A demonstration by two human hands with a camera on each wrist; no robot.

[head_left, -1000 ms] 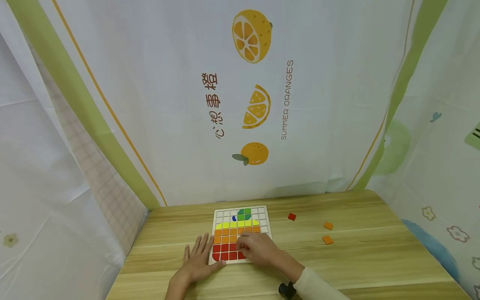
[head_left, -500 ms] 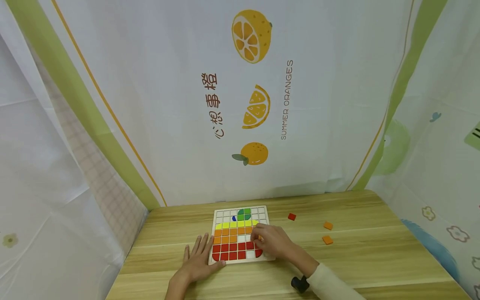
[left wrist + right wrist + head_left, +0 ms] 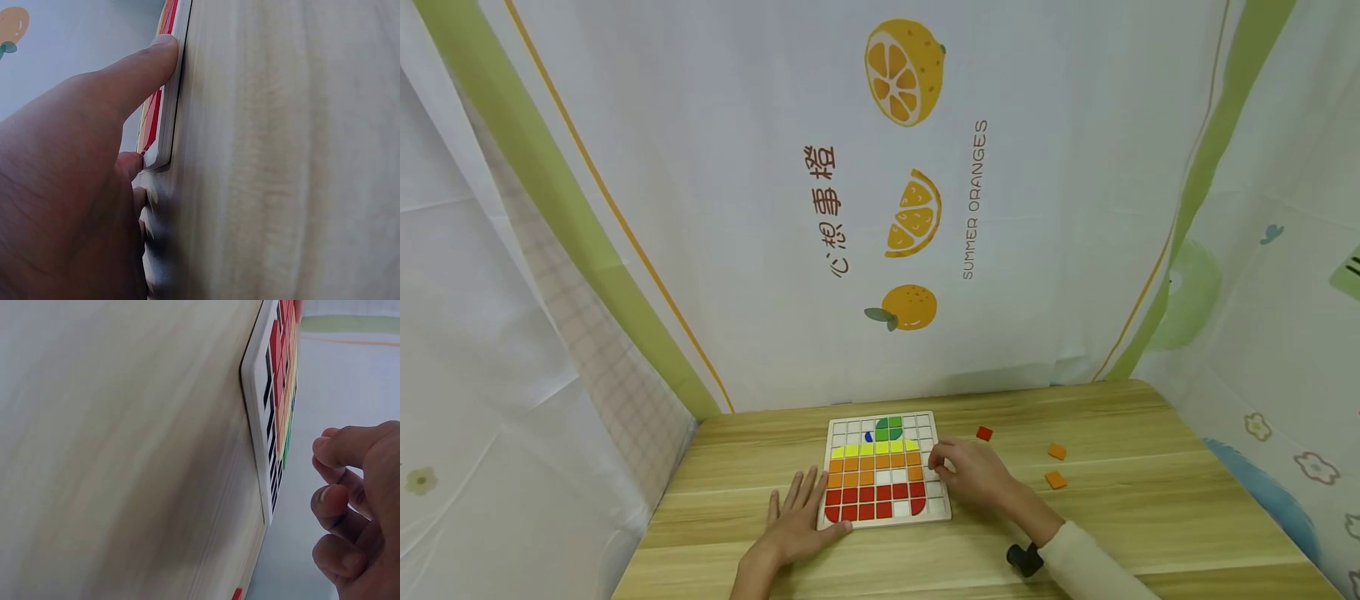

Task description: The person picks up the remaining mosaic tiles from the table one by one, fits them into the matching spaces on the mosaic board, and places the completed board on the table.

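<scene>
A square mosaic board (image 3: pixel 946 513) lies on the table, holding rows of red, orange and yellow tiles (image 3: pixel 875 450) below a green leaf shape. Two cells in the lower orange row and one in the bottom red row show bare. My left hand (image 3: pixel 797 527) rests at the board's left side, fingers spread on the table, thumb on the board's front edge. At the right edge hovers my right hand (image 3: pixel 973 472); its fingers are loosely bent, thumb and index tips close together, with nothing visible between them in the right wrist view.
To the right of the board lie a loose red tile (image 3: pixel 984 433) and two orange tiles, one farther (image 3: pixel 1057 451) and one nearer (image 3: pixel 1056 480). A black device (image 3: pixel 1024 560) sits at my right wrist. A printed curtain (image 3: pixel 1030 317) hangs behind the wooden table (image 3: pixel 715 467).
My right hand has moved rightward from over the lower rows to the board's right edge, uncovering the red and orange tiles there. My left hand stays still.
</scene>
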